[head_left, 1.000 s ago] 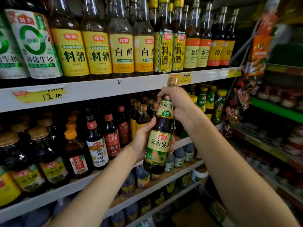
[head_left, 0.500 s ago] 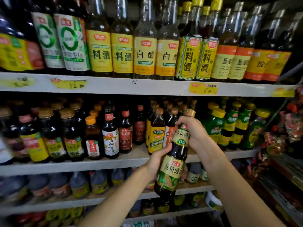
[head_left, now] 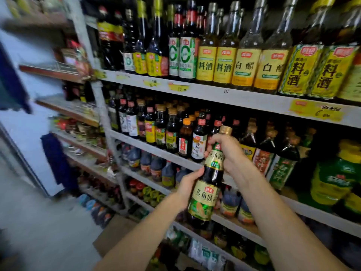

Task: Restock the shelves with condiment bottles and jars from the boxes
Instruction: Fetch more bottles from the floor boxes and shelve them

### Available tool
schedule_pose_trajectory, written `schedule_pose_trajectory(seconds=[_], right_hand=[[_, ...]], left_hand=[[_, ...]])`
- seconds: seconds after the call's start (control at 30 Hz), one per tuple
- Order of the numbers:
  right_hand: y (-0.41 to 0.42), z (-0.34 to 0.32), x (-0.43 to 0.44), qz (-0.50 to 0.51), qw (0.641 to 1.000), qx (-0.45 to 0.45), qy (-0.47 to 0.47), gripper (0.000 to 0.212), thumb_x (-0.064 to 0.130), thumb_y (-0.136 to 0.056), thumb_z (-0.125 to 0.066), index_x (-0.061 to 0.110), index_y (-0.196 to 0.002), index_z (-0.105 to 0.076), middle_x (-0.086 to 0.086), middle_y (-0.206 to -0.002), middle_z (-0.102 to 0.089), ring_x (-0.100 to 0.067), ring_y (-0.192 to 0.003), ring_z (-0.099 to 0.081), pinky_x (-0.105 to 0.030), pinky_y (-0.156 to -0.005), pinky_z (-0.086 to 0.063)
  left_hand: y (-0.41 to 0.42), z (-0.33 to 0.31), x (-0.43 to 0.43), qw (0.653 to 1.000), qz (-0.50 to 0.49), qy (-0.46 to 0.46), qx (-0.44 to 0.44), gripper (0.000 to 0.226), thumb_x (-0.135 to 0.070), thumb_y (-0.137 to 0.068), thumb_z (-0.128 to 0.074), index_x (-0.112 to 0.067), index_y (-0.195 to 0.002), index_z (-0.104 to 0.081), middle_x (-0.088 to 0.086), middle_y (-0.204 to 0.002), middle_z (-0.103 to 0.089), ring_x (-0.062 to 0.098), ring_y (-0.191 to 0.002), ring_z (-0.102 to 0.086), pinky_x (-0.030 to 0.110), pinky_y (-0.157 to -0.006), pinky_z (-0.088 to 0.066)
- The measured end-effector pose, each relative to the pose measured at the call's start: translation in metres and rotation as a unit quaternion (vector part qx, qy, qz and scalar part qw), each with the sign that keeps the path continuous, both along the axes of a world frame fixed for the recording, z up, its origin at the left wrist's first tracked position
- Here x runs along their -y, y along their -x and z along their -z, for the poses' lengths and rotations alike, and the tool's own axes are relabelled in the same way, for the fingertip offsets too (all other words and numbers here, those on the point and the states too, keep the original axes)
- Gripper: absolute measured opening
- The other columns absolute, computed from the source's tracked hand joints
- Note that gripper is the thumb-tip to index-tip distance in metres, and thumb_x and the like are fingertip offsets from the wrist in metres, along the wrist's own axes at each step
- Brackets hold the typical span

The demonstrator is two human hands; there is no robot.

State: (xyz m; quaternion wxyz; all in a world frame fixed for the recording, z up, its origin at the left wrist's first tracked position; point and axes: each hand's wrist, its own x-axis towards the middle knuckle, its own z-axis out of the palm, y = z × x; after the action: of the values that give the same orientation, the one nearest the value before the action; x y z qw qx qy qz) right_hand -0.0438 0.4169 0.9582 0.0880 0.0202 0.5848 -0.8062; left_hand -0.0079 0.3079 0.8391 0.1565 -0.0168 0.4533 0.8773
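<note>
A dark sauce bottle (head_left: 207, 194) with a gold cap and a green-and-gold label is held upright in front of the shelves, just right of centre. My left hand (head_left: 188, 184) grips its lower body from the left. My right hand (head_left: 227, 153) wraps its neck just under the cap. The bottle hangs in front of the middle shelf (head_left: 156, 151), which is packed with dark bottles (head_left: 172, 132).
The top shelf (head_left: 224, 94) carries tall yellow-labelled bottles (head_left: 244, 67). Green jugs (head_left: 336, 178) stand at the right. Lower shelves hold squat bottles (head_left: 152, 167) and jars. A cardboard box (head_left: 115, 231) lies on the floor (head_left: 45, 222) at the shelf foot. A second rack (head_left: 68, 106) stands left.
The view has swung to the left, bringing the left rack and the floor into sight. Both hands keep their grip on the bottle, which now sits further right in the frame.
</note>
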Motion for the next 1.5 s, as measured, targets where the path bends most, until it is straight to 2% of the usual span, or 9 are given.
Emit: schedule_pose_trajectory(seconds=[0.13, 0.23, 0.4, 0.5, 0.7, 0.9, 1.07, 1.27, 1.5], right_hand=[[-0.019, 0.0, 0.047, -0.05, 0.999, 0.007, 0.014, 0.013, -0.008, -0.076, -0.054, 0.004, -0.074, -0.05, -0.011, -0.05, -0.05, -0.022, -0.041, -0.049, -0.029, -0.047, -0.05], [-0.031, 0.001, 0.079, -0.084, 0.996, 0.006, 0.027, 0.013, -0.007, -0.076, -0.054, 0.004, -0.082, -0.05, -0.013, -0.056, -0.048, -0.023, -0.045, -0.048, -0.031, -0.05, -0.051], [-0.046, 0.004, 0.111, -0.11, 0.993, 0.007, 0.039, 0.018, -0.007, -0.077, -0.056, 0.003, -0.09, -0.049, -0.012, -0.054, -0.047, -0.023, -0.042, -0.05, -0.031, -0.047, -0.052], [-0.05, 0.005, 0.12, -0.103, 0.994, 0.001, 0.036, 0.023, -0.007, -0.078, -0.058, 0.001, -0.098, -0.051, -0.013, -0.055, -0.049, -0.024, -0.042, -0.051, -0.031, -0.048, -0.053], [-0.055, 0.007, 0.119, -0.063, 0.997, 0.003, 0.051, 0.02, -0.008, -0.08, -0.057, 0.001, -0.097, -0.051, -0.013, -0.054, -0.05, -0.023, -0.043, -0.051, -0.029, -0.048, -0.051], [-0.066, 0.017, 0.075, 0.009, 0.998, 0.021, 0.064, 0.013, -0.007, -0.08, -0.056, 0.002, -0.088, -0.051, -0.009, -0.049, -0.046, -0.021, -0.039, -0.048, -0.028, -0.046, -0.048], [-0.074, 0.031, 0.005, 0.1, 0.994, 0.021, 0.048, 0.01, -0.005, -0.079, -0.06, 0.001, -0.086, -0.056, -0.008, -0.048, -0.054, -0.021, -0.039, -0.053, -0.027, -0.045, -0.049], [-0.087, 0.028, -0.085, 0.176, 0.984, 0.011, 0.041, 0.009, -0.004, -0.079, -0.058, 0.003, -0.081, -0.053, -0.012, -0.055, -0.05, -0.024, -0.045, -0.051, -0.03, -0.05, -0.05], [-0.088, 0.029, -0.175, 0.222, 0.975, 0.003, 0.027, 0.013, -0.002, -0.079, -0.061, 0.004, -0.089, -0.054, -0.009, -0.057, -0.057, -0.024, -0.051, -0.058, -0.029, -0.052, -0.054]], left_hand=[[-0.032, -0.007, 0.049, 0.999, -0.037, 0.026, -0.008, 0.043, -0.035, -0.082, -0.064, -0.005, -0.112, -0.071, 0.018, -0.09, -0.069, 0.03, -0.069, -0.067, 0.033, -0.063, -0.055], [-0.052, -0.004, 0.084, 0.999, -0.006, 0.048, -0.012, 0.075, -0.045, -0.076, -0.075, 0.003, -0.131, -0.057, 0.026, -0.096, -0.063, 0.037, -0.073, -0.062, 0.041, -0.066, -0.054], [-0.066, -0.005, 0.122, 0.996, 0.019, 0.064, -0.061, 0.058, -0.057, -0.063, -0.086, -0.012, -0.098, -0.08, 0.012, -0.092, -0.076, 0.028, -0.081, -0.073, 0.037, -0.075, -0.059], [-0.063, -0.005, 0.132, 0.997, 0.013, 0.062, -0.051, 0.066, -0.057, -0.057, -0.09, -0.011, -0.102, -0.077, 0.008, -0.092, -0.077, 0.019, -0.083, -0.074, 0.032, -0.078, -0.059], [-0.061, 0.006, 0.143, 0.99, 0.126, 0.013, -0.054, 0.063, -0.053, -0.089, -0.065, 0.003, -0.117, -0.063, 0.029, -0.092, -0.068, 0.037, -0.073, -0.069, 0.044, -0.07, -0.057], [-0.046, 0.026, 0.109, 0.982, 0.171, 0.041, -0.066, 0.061, -0.053, -0.072, -0.081, -0.003, -0.104, -0.075, 0.028, -0.088, -0.071, 0.039, -0.069, -0.07, 0.043, -0.066, -0.058], [-0.038, 0.029, 0.034, 0.977, 0.207, 0.043, -0.018, 0.077, -0.048, -0.029, -0.099, 0.0, -0.085, -0.079, 0.031, -0.078, -0.069, 0.041, -0.058, -0.068, 0.044, -0.052, -0.058], [-0.038, 0.013, -0.061, 0.947, 0.32, -0.005, -0.033, 0.079, -0.048, -0.055, -0.091, 0.006, -0.11, -0.069, 0.032, -0.086, -0.067, 0.041, -0.063, -0.066, 0.046, -0.058, -0.057], [-0.025, 0.012, -0.15, 0.937, 0.348, 0.034, -0.012, 0.073, -0.048, -0.059, -0.084, 0.005, -0.107, -0.068, 0.031, -0.083, -0.066, 0.039, -0.063, -0.066, 0.045, -0.061, -0.057]])
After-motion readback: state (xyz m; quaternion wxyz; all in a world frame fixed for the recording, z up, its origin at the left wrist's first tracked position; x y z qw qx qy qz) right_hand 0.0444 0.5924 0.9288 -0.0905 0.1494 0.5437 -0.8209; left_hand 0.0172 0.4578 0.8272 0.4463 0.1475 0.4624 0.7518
